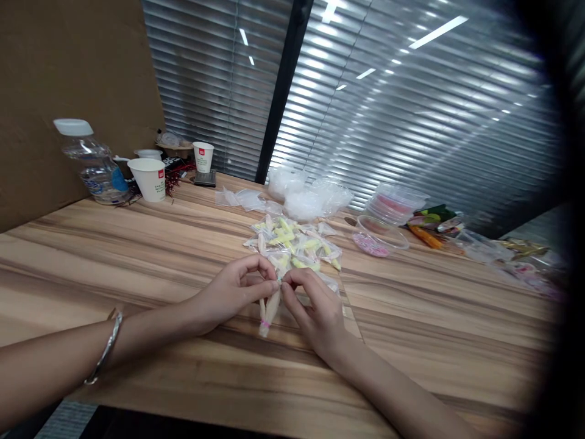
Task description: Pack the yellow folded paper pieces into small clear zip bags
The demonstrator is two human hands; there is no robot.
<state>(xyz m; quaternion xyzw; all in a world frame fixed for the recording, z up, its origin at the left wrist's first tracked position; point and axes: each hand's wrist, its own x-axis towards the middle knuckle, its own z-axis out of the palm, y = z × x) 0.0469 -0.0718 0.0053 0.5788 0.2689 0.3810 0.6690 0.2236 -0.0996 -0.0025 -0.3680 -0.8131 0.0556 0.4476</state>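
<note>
Near the middle of the table, a small tan bundle [271,309] hangs down between my hands, tied near its lower end with a pink band [265,324]. My left hand [237,286] pinches its upper end between thumb and forefinger. Close against those fingertips, my right hand [315,308] also pinches at the top, where a tiny bit of teal shows. What lies between the fingertips is mostly hidden. Just beyond my hands lies a pile of clear plastic packets [297,241] with yellow and pale pink pieces inside.
Clear plastic bags [304,204] lie behind the packets. Stacked clear tubs [395,204] and a round container [370,245] with pink bits stand right. A water bottle [98,167] and paper cups [153,182] stand left, by a cardboard panel [73,73]. Blinds rise behind the wooden table [183,372].
</note>
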